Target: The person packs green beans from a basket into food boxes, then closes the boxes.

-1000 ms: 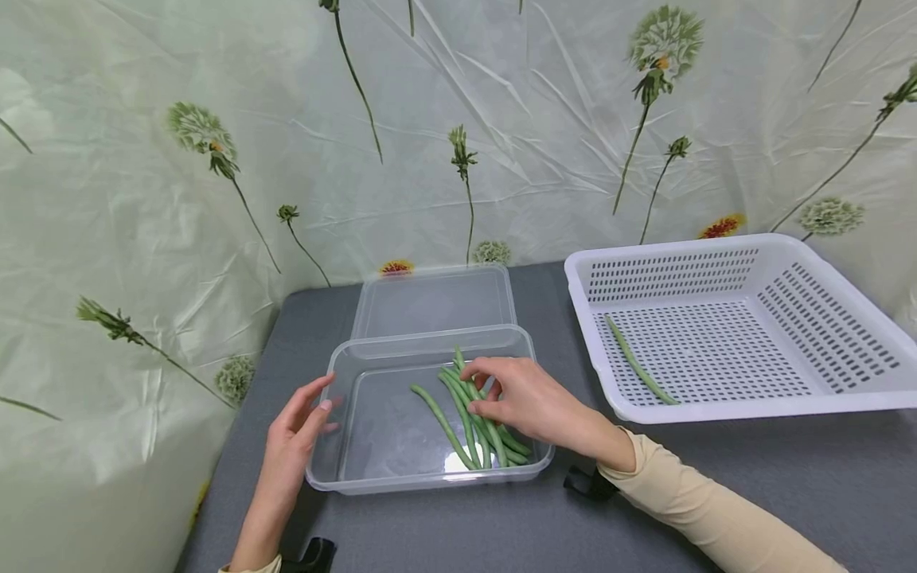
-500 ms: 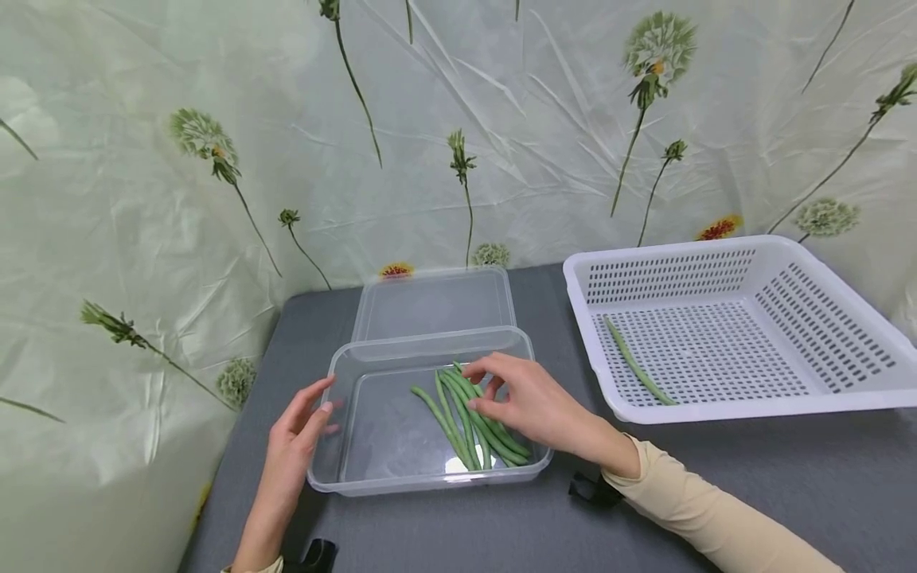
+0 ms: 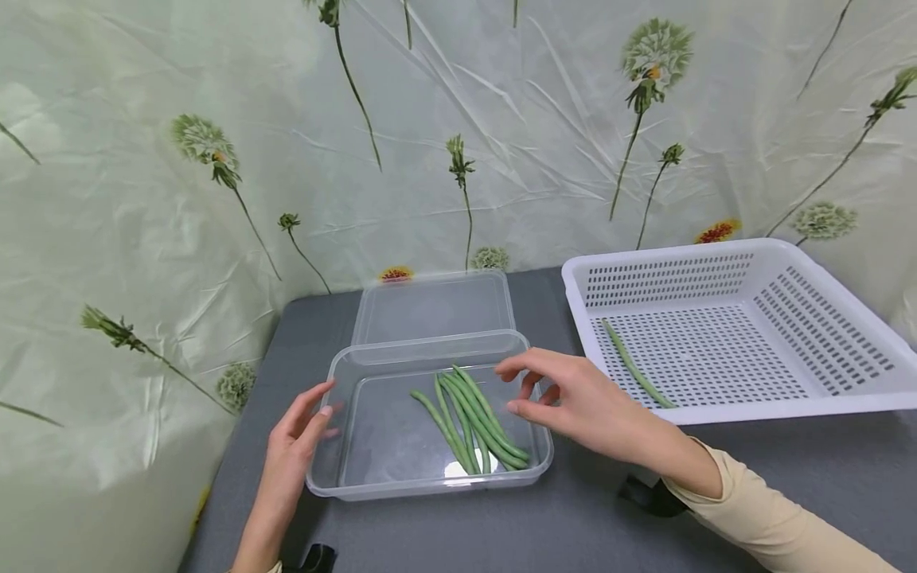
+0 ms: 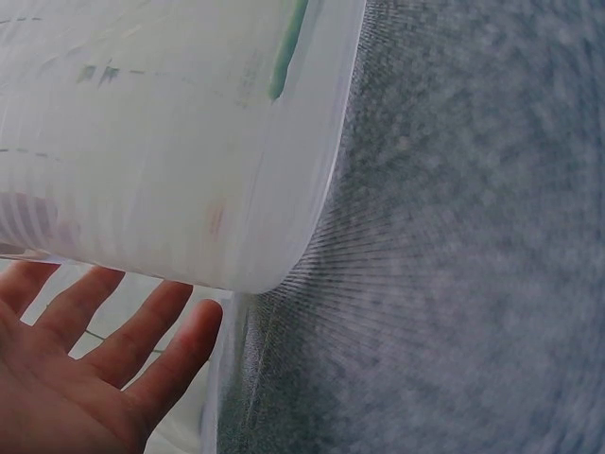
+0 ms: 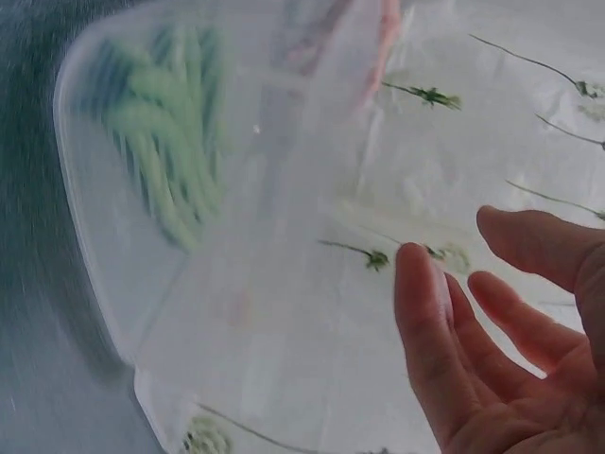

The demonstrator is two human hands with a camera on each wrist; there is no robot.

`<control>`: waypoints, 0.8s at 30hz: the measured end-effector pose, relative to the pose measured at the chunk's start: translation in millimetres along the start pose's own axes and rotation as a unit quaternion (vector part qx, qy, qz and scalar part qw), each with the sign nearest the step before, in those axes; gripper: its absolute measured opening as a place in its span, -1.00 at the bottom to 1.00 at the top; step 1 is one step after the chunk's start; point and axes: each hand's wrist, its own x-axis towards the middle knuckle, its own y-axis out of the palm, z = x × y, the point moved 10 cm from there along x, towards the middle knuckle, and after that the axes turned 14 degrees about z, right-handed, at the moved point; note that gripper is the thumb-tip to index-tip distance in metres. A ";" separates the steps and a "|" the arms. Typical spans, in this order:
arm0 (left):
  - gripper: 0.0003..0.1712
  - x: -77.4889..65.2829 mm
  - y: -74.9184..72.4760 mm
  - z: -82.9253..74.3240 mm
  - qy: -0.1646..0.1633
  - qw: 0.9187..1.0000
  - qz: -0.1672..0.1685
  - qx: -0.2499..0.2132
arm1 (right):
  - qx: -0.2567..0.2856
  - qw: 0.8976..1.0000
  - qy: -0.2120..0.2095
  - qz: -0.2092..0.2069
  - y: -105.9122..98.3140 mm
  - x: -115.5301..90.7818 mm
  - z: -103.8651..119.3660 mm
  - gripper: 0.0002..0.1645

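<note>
Several green beans lie bunched in the right half of a clear plastic container. My left hand is at the container's left wall, fingertips right at its rim; the left wrist view shows the fingers spread and fairly straight beside the wall. Over the container's right edge is my right hand, thumb and index finger apart with nothing between them. In the right wrist view the beans show blurred through the container's wall, away from the right hand.
A white perforated basket stands on the right, one green bean on its floor. Behind the container lies a flat clear lid. The grey cloth-covered table meets a flower-printed sheet at the back.
My right hand has let go of the beans and moved right, from over them to the container's right edge. The beans have settled into a tighter bunch. The left hand has stayed put.
</note>
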 end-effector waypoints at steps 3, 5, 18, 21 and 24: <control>-0.54 0.1 0.0 -0.2 -0.001 1.000 0.002 -0.001 | -0.002 1.000 -0.003 0.010 -9.9 -6.9 0.3 -0.53; -0.54 0.1 0.2 0.4 -0.004 1.000 0.002 0.000 | -0.004 1.000 -0.002 0.014 -17.5 -12.0 -0.1 -0.50; -0.54 -0.3 1.2 2.5 -0.015 1.000 0.000 0.007 | -0.072 0.996 0.044 0.011 -78.0 -41.4 -16.4 -0.60; -0.54 -0.6 0.8 2.7 -0.016 1.000 -0.002 0.007 | -0.099 0.992 0.071 0.029 -87.0 -43.7 -24.1 -0.62; -0.54 -0.5 0.4 2.2 -0.014 1.000 -0.004 0.008 | -0.134 0.985 0.096 0.046 -95.6 -43.6 -31.9 -0.63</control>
